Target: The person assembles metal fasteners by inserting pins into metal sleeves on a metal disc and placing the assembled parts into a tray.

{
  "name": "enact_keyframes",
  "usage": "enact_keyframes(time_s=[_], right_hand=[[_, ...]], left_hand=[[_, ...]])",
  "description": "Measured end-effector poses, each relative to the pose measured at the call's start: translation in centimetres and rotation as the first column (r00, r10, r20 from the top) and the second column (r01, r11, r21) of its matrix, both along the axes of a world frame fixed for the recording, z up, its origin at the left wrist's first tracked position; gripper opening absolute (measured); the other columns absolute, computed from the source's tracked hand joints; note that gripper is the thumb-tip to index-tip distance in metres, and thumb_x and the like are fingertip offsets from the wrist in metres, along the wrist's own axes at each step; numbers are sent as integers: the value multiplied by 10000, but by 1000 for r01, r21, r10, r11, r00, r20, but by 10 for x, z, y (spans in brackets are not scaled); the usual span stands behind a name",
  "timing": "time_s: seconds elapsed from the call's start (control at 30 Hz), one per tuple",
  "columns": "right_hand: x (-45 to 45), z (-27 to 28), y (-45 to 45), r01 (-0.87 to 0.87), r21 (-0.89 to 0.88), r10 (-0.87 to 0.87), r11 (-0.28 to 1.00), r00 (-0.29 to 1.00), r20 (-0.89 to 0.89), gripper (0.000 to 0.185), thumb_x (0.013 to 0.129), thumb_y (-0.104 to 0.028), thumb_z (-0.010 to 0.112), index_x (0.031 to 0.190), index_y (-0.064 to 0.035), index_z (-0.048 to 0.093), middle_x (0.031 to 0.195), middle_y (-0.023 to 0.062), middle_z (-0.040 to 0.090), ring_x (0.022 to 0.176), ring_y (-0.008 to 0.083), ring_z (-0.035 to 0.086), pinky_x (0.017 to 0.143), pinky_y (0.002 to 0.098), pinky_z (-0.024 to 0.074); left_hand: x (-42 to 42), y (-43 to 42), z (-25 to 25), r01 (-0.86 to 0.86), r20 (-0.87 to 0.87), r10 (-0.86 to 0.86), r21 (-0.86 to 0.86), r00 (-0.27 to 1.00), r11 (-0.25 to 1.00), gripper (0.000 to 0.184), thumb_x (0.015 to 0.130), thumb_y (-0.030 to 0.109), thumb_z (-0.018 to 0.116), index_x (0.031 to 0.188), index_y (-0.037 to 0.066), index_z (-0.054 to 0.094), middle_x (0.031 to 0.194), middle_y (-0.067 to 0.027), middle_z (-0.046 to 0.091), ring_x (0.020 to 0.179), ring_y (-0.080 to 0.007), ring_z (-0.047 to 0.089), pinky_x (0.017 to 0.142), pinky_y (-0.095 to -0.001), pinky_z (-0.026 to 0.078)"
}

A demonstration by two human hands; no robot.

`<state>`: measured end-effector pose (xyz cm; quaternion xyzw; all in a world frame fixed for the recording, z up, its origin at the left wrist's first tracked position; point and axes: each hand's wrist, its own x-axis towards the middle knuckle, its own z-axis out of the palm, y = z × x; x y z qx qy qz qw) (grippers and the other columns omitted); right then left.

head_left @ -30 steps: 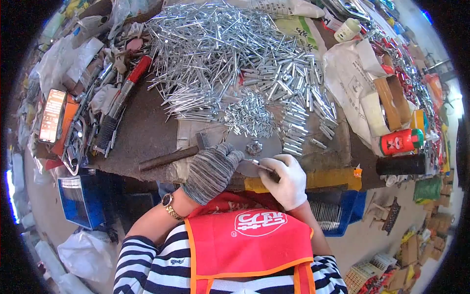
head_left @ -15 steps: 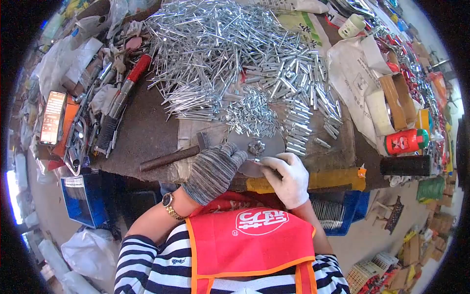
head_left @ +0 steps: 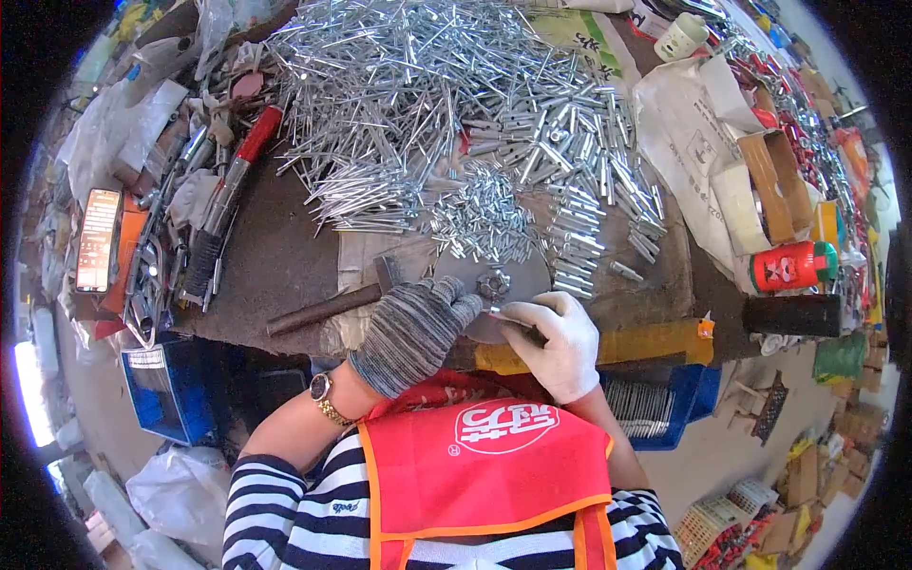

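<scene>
My left hand [head_left: 415,332], in a grey knitted glove, has its fingers curled in at the near edge of a round grey plate [head_left: 532,282]. Whatever those fingers grip is hidden. In a white glove, my right hand [head_left: 557,347] pinches a small shiny metal piece [head_left: 494,311] between thumb and forefinger, close to the left fingertips. A nut-shaped metal fixture [head_left: 493,283] stands on the plate just beyond both hands. Beside my left hand lies a hammer [head_left: 323,311], its head partly next to the knuckles. Short metal pins [head_left: 483,214] are heaped behind the plate.
Long metal rods [head_left: 380,85] form a big pile at the back. Metal sleeves [head_left: 574,237] lie in rows to the right. Tools and a lit phone [head_left: 99,239] line the left; a red bottle [head_left: 790,267] is at right. Blue crates [head_left: 171,394] sit below the bench.
The view has shifted slightly. Both hands stay close together in nearly the same pose, with the small metal piece still in the right fingertips.
</scene>
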<state>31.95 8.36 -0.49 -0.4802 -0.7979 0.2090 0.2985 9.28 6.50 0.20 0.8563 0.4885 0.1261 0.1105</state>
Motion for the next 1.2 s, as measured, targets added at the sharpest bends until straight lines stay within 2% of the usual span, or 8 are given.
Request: enact_keyframes(time_s=[0.1, 0.2, 0.27, 0.5, 0.63, 0.87, 0.93, 1.2], right_hand=[[0, 0, 0, 4, -11, -4, 1000, 1000, -10, 235, 709, -130, 846, 932, -141, 774, 883, 80, 662, 805, 278, 665, 702, 381, 541], [0, 0, 1, 3, -1, -3, 1000, 1000, -31, 227, 713, -134, 849, 927, -143, 772, 883, 75, 663, 798, 274, 663, 695, 380, 539], [0, 0, 1, -7, 13, 7, 1000, 999, -38, 223, 719, -139, 850, 926, -147, 770, 879, 70, 661, 795, 272, 662, 693, 380, 539], [4, -5, -1, -7, -24, 6, 1000, 1000, -26, 223, 764, -201, 818, 980, -204, 763, 916, 50, 643, 865, 269, 655, 742, 385, 543], [4, -5, 0, -14, -25, 13, 1000, 999, -45, 217, 769, -208, 813, 979, -207, 762, 916, 48, 644, 865, 267, 656, 738, 384, 544], [4, -6, 0, -15, -48, 12, 999, 997, -72, 184, 786, -228, 807, 963, -208, 763, 903, 41, 644, 846, 254, 661, 725, 377, 546], [4, -5, 0, -11, -40, 8, 999, 997, -73, 179, 788, -230, 807, 960, -208, 763, 899, 40, 643, 840, 253, 661, 720, 375, 547], [3, -7, 0, 6, 24, -3, 1000, 994, -112, 211, 739, -164, 843, 934, -173, 763, 871, 51, 649, 788, 258, 658, 680, 377, 541]], left_hand=[[3, 2, 0, 22, -13, -23, -12, 1000, 1000, 367, 873, 134, 598, 1234, 82, 642, 1040, -143, 625, 857, -300, 661, 733, -433, 538], [9, 11, 11, -60, 55, 64, -83, 996, 995, 249, 861, 173, 648, 1092, 110, 716, 976, -119, 657, 883, -295, 667, 716, -419, 537], [14, 19, 13, -140, 107, 138, 11, 985, 990, 190, 871, 177, 659, 1042, 123, 723, 972, -116, 657, 897, -301, 665, 734, -426, 535], [22, 54, 4, -111, -61, 112, 17, 992, 994, 185, 916, 222, 627, 1044, 100, 680, 981, -165, 640, 895, -340, 647, 802, -478, 514], [25, 61, 4, -102, -8, 102, -78, 995, 992, 197, 921, 203, 610, 1068, 82, 664, 995, -191, 637, 903, -364, 638, 809, -488, 509], [26, 48, 15, -166, -40, 166, 4, 985, 986, 175, 918, 172, 613, 1043, 60, 663, 970, -184, 642, 919, -370, 640, 830, -480, 509], [20, 41, 16, -145, 133, 169, -174, 977, 974, 168, 898, 138, 635, 1049, 72, 669, 960, -172, 649, 927, -367, 642, 824, -469, 514], [21, 20, 33, -50, 216, 88, -175, 972, 983, 211, 867, 61, 644, 1072, 89, 682, 994, -147, 674, 919, -367, 661, 810, -445, 538]])
